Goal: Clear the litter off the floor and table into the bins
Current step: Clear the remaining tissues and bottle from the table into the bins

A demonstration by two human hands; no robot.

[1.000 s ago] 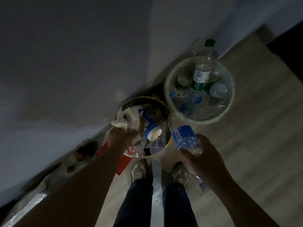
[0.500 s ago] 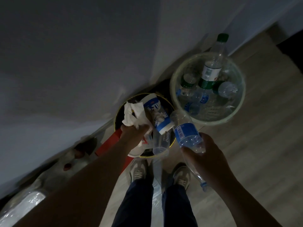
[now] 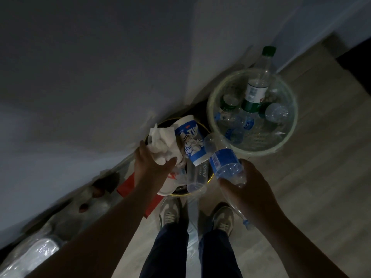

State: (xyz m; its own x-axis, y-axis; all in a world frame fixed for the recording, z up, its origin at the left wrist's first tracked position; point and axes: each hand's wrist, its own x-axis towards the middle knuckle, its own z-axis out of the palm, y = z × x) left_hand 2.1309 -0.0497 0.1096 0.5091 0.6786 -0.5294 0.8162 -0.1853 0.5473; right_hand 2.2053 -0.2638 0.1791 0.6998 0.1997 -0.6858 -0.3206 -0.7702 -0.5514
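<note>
My left hand [image 3: 149,167] hovers over the dark yellow-rimmed bin [image 3: 191,194] and holds a crumpled white tissue [image 3: 162,144] between its spread thumb and fingers. A blue-and-white paper cup [image 3: 190,137] and a clear plastic cup [image 3: 197,177] stick out of that bin. My right hand [image 3: 249,187] grips a clear water bottle with a blue label [image 3: 222,159]. The bottle's base points up at the pale translucent bin [image 3: 261,153], and its cap end hangs below my wrist. The pale bin holds several plastic bottles, one tall with a green cap [image 3: 259,85].
Both bins stand against a grey wall [image 3: 100,77] on a wooden floor [image 3: 321,177]. A red flat object [image 3: 128,187] lies left of the dark bin. Shiny plastic wrapping [image 3: 36,249] sits at the lower left. My shoes [image 3: 170,213] are just in front of the dark bin.
My left hand rose over the dark bin and spread, so more of the tissue shows. My right hand brought the bottle slightly nearer the pale bin.
</note>
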